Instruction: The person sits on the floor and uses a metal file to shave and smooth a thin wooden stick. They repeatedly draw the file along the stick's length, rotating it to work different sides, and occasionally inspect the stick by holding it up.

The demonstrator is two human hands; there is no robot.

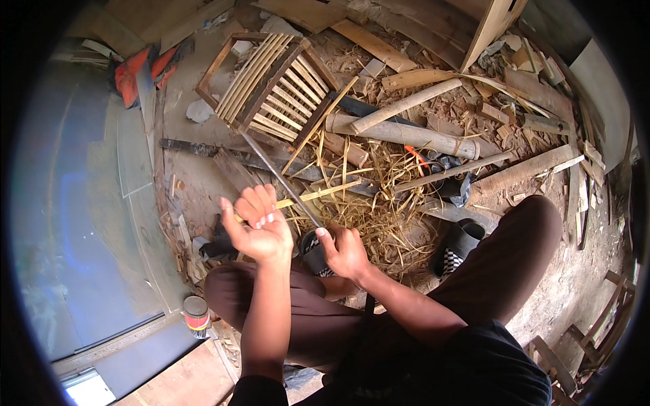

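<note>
Floor [548, 298]: bare, dusty, brightly lit at right; wood offcuts [494, 113] strewn across far right. Left side: large blue-grey panel [81, 223], surface stained, showing a blue sheen. Far right: board [493, 30] standing on edge; pale sheet [601, 101] upright beyond it. Near right: dark wooden framework [555, 362].

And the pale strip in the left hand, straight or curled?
Straight, or nearly so: from the left hand the pale strip runs rightward without visible curl, crossing the long metal tool in the right hand.
</note>
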